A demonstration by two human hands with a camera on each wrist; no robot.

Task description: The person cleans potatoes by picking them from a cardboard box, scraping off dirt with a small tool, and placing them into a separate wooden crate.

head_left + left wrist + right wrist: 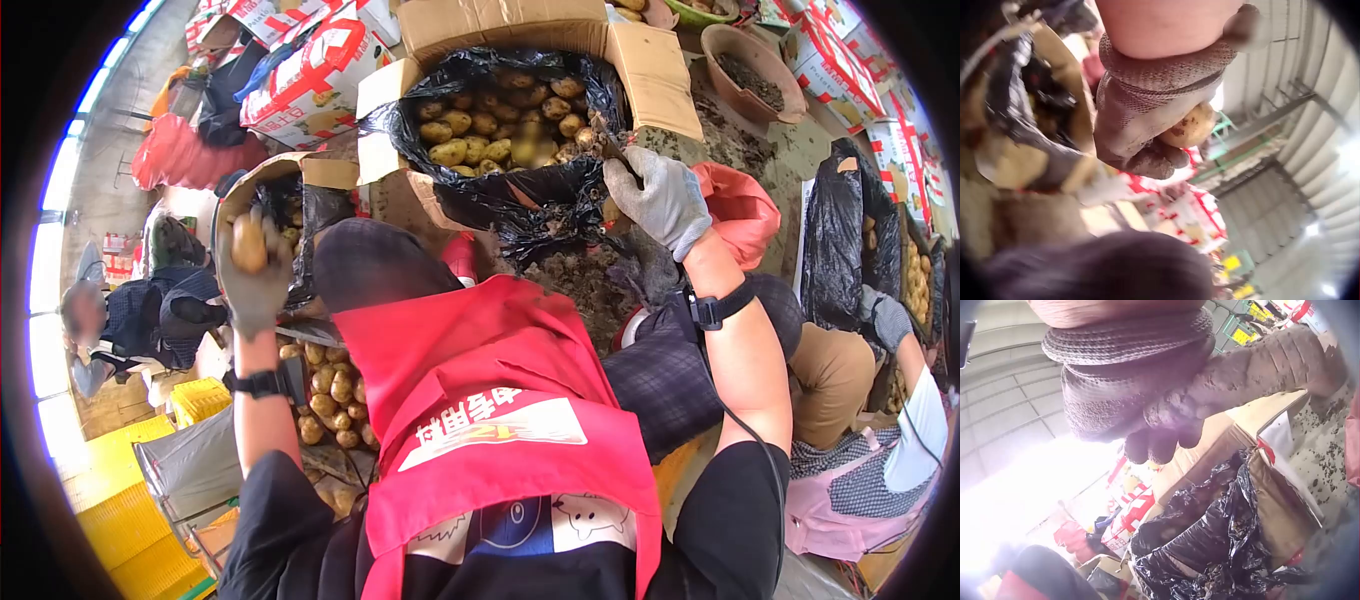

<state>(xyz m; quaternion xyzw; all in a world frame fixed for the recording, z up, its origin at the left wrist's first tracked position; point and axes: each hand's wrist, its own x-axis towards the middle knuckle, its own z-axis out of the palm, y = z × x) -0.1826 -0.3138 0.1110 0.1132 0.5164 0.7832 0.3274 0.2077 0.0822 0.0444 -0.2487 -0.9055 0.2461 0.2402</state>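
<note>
A muddy potato (249, 243) is in my gloved left hand (255, 285), above the left box. The left wrist view shows that potato (1192, 128) gripped between the thumb and bent fingers of the hand (1147, 119). My gloved right hand (660, 200) is at the right front corner of the large cardboard box (480, 25). This box has a black plastic liner (500, 205) and many potatoes (480, 125) inside. In the right wrist view the right hand (1141, 400) has its thumb stretched out and its fingers loosely bent, with nothing seen held.
Loose potatoes (335, 395) lie beside my left forearm. A brown basin (750, 75) stands at the back right, and a red bag (740, 215) is beyond my right wrist. Other people sit at the far left and far right. Printed boxes (320, 85) are stacked behind.
</note>
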